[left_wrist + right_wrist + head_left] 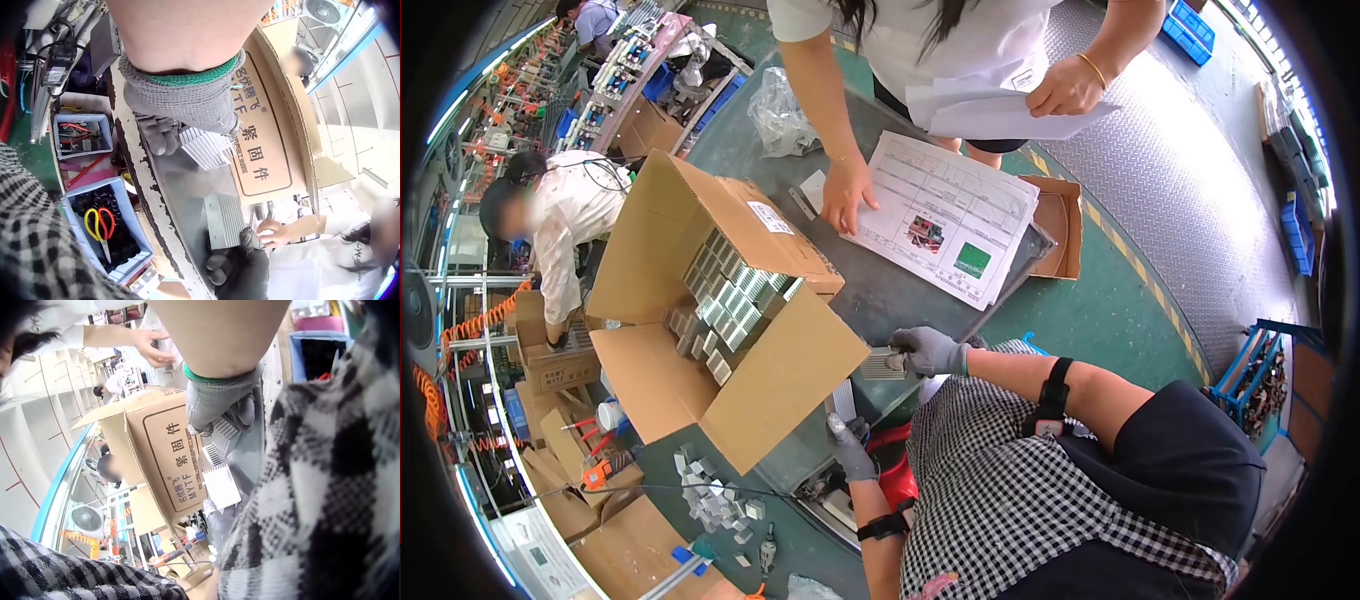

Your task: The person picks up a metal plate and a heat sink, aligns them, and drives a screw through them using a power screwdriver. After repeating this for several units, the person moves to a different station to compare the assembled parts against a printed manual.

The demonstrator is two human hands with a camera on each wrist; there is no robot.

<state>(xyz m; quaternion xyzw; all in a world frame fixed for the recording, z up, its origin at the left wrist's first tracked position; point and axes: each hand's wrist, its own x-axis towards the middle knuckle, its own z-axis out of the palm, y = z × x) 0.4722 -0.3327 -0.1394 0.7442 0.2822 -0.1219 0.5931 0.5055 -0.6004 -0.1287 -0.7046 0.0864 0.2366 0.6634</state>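
Both hands wear grey gloves. My left hand [852, 455] grips a finned metal heat sink [841, 402] beside the near flap of a big cardboard box [785, 375]; its fins show in the left wrist view [205, 149]. A second heat sink [882, 364] is pinched between the thumb and fingers of my right hand [932, 351], close over the dark table [880, 300]. From the left wrist, this block's flat side and ribbed edge [224, 220] are visible. Inside the open box lie rows of similar finned blocks [735, 305], some of them tumbled loose.
Across the table a person [990, 50] holds papers and touches printed sheets [945, 205]. A plastic bag [782, 115] lies near the box. Loose metal pieces [715, 495] and a power tool [768, 550] are lower left. Scissors [100, 228] lie in a blue bin [140, 240].
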